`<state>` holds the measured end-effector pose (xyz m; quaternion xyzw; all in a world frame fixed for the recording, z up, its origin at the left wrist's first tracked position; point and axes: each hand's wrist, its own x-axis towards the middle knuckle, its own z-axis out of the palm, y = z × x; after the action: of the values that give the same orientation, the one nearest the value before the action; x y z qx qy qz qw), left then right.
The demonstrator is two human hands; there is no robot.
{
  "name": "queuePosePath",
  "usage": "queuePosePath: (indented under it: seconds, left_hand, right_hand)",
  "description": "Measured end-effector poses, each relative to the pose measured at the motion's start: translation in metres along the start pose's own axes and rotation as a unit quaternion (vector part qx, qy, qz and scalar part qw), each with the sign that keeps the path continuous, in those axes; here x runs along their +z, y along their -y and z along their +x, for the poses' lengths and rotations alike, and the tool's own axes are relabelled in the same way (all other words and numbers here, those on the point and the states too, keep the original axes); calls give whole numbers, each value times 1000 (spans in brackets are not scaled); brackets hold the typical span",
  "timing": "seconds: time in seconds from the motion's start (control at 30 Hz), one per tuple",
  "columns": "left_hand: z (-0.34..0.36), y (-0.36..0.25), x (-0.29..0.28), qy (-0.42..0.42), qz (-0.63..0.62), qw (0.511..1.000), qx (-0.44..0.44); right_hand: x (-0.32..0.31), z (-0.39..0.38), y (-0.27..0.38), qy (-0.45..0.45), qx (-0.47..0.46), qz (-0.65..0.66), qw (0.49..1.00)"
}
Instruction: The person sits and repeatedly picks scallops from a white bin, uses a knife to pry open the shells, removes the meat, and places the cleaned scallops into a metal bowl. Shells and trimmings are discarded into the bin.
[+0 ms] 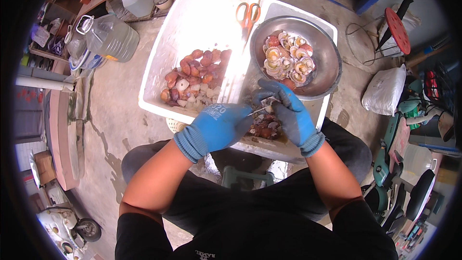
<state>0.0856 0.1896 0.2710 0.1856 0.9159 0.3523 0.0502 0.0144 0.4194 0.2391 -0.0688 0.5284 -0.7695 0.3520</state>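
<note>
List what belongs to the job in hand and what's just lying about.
Belongs to the job:
thin metal tool
shellfish
steel bowl
white box
orange-handled scissors, perhaps

Just lying about:
clear plastic jug
white sack
red stool

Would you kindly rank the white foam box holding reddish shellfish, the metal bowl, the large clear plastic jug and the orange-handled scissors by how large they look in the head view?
1. White foam box
2. Metal bowl
3. Clear plastic jug
4. Orange-handled scissors, though glare partly hides their blades
</note>
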Motion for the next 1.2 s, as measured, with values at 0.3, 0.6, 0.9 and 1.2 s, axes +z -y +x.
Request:
queuePosePath:
  seconds: [0.3, 0.6, 0.9, 1.2]
  left_hand:
    - [-3, 5, 18, 46, 95, 992, -63]
    - [0, 1, 45, 33, 200, 966, -162]
    - [-2, 16, 40, -34, 78, 989, -124]
    - [-1, 8, 52, -42, 127, 987, -84]
  right_hand:
    - [8, -6, -17, 0, -31, -100, 995]
    - [11, 6, -6, -52, 157, 63, 984]
    - [7, 4, -6, -20, 148, 76, 986]
    - [10, 0, -7, -15, 105, 49, 993]
